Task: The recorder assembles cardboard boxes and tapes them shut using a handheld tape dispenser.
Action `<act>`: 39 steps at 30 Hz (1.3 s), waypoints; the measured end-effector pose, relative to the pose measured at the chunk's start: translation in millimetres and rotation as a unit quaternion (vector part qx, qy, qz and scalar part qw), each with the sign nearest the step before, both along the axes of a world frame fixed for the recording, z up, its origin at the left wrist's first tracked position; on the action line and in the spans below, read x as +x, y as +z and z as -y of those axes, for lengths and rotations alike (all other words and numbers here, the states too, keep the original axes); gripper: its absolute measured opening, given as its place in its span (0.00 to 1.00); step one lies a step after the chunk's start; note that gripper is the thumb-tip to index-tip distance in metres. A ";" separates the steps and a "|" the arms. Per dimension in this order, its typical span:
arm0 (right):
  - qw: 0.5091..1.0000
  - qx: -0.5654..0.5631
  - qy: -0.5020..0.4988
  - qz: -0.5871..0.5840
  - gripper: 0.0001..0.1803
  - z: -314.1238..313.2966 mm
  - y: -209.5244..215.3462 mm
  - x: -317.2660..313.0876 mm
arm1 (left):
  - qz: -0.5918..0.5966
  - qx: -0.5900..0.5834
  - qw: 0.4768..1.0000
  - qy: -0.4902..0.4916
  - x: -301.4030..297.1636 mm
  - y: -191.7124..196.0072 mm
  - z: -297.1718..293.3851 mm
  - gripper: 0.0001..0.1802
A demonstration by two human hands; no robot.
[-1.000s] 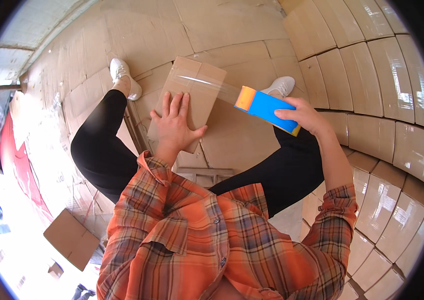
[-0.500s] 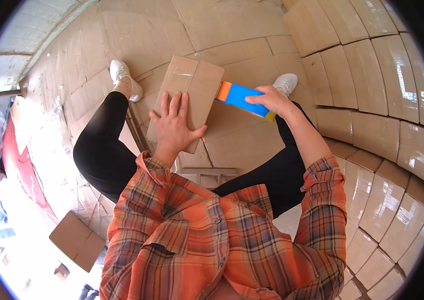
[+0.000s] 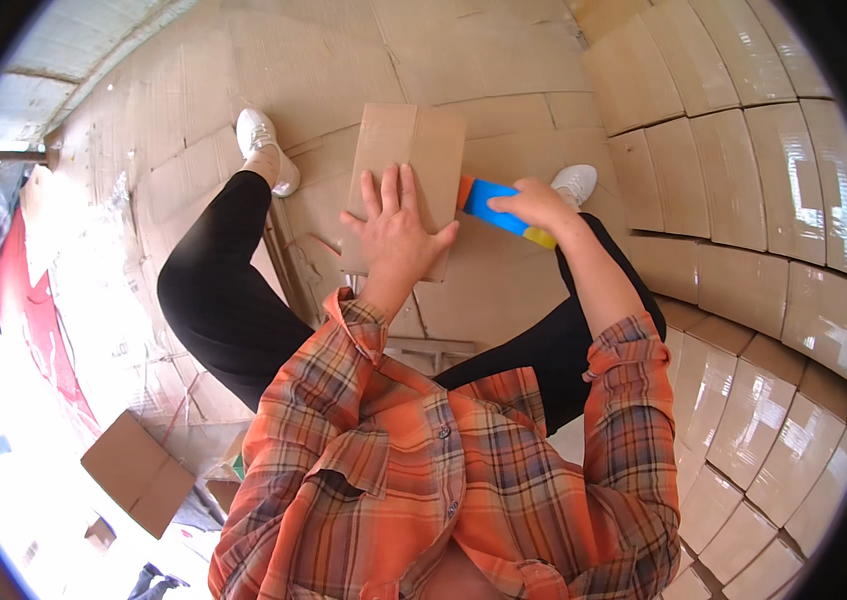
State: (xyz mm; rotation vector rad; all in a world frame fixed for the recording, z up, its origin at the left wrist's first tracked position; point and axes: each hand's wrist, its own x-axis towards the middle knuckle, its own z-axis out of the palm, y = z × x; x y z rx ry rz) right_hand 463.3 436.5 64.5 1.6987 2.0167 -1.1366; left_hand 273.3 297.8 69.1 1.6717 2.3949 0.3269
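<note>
A closed brown cardboard box (image 3: 414,130) is in front of me between my legs, a strip of tape along its top. My left hand (image 3: 396,230) lies flat on its near part, fingers spread. At the box's right side, my right hand (image 3: 536,205) grips a blue oblong thing (image 3: 489,200) with an orange end toward the box and a yellow end toward me. My thumb rests along its top. The orange end meets the box's right edge; I cannot tell whether it touches the side or goes under it. Its exact kind does not show.
Stacked taped cartons (image 3: 729,180) form a wall on the right. Flattened cardboard (image 3: 484,50) covers the floor. A low wooden frame (image 3: 432,348) is close to my lap. At the lower left is another brown box (image 3: 139,474), with red cloth (image 3: 29,300) beyond it.
The box has shifted right and turned a little clockwise, with my left hand still flat on it. The blue thing's orange end now shows less, partly hidden at the box's edge.
</note>
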 end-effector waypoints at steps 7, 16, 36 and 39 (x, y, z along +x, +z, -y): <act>0.965 -0.024 -0.093 -0.243 0.27 19.8 99.3 67.6 | 0.077 0.074 0.994 0.000 -21.2 7.8 20.3 0.45; 0.916 -0.121 -0.047 -0.378 0.32 62.5 127.4 40.1 | 0.814 0.024 0.568 0.120 -25.5 66.0 50.9 0.34; 0.936 -0.164 -0.023 -0.311 0.29 71.0 127.6 -13.7 | 0.779 0.116 0.557 0.264 -27.7 22.3 41.0 0.08; 0.942 -0.164 -0.013 -0.293 0.29 73.5 133.3 -25.3 | 0.755 0.142 0.586 0.259 -45.4 16.1 41.0 0.06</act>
